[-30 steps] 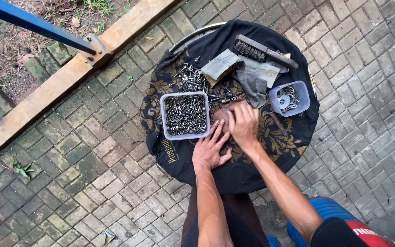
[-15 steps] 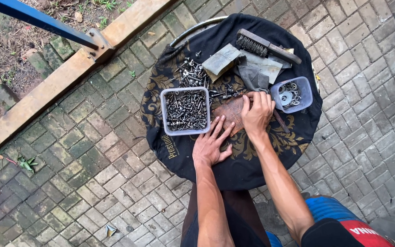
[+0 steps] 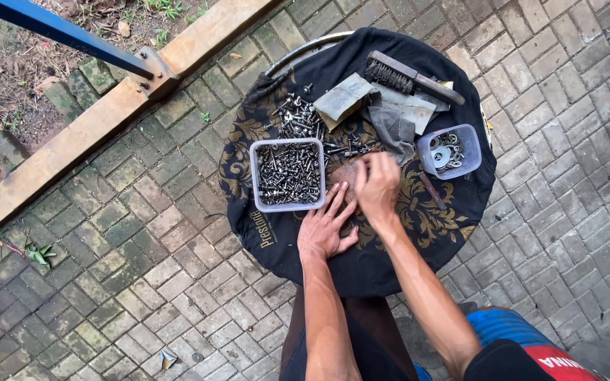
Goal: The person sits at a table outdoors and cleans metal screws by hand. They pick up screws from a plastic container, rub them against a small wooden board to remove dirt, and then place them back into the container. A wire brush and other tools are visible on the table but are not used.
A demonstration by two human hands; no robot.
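Head view: left hand (image 3: 327, 227) lies flat, fingers spread, on black cloth (image 3: 390, 261); right hand (image 3: 377, 185) looks curled, perhaps pinching something small.

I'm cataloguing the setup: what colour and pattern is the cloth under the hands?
Black cloth with gold ornamental scrollwork, seen in the head view.

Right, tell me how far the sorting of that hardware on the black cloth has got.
Looks done: the clear square plastic tub is nearly full of dark screws, and the smaller clear tub holds a few washers. In hand: the right hand pinches at something on a brownish patch, the left hand lies flat beside it. Left: a loose pile of screws on the black patterned cloth.
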